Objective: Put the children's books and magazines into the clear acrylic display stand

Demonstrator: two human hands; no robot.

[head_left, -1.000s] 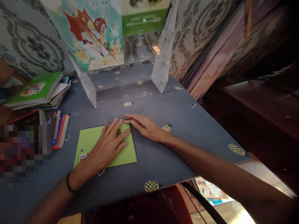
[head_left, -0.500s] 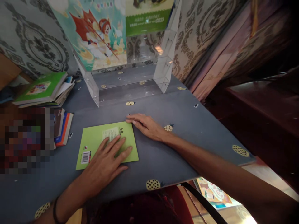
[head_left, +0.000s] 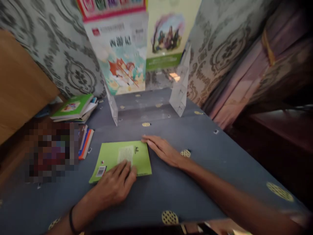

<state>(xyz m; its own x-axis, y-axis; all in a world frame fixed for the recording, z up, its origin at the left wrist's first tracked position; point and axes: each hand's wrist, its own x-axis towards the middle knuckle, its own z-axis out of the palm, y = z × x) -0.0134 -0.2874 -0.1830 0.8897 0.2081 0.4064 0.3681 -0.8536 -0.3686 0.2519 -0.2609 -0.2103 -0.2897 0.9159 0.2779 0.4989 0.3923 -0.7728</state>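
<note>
A thin lime-green book lies on the cloth-covered table, with a barcode and a pale text panel on its upper side. My left hand is at its near edge, fingers close together and bent over the cover. The left thumb is hidden from view, and the near edge of the book looks slightly raised. At the far right corner, my right hand touches the book with its fingertips. Its fingers are stretched out, the palm side lying low by the tabletop.
A clear acrylic stand holds upright books, among them a picture-covered book. At the left are a stack with a green book on top, several more books and a blurred-out patch. The grey-blue tablecloth has pineapple prints.
My left hand has slid from the middle of the cover toward its near edge, drawing its fingers together. My right hand stays at the far corner. The view has tilted up and leftward.
</note>
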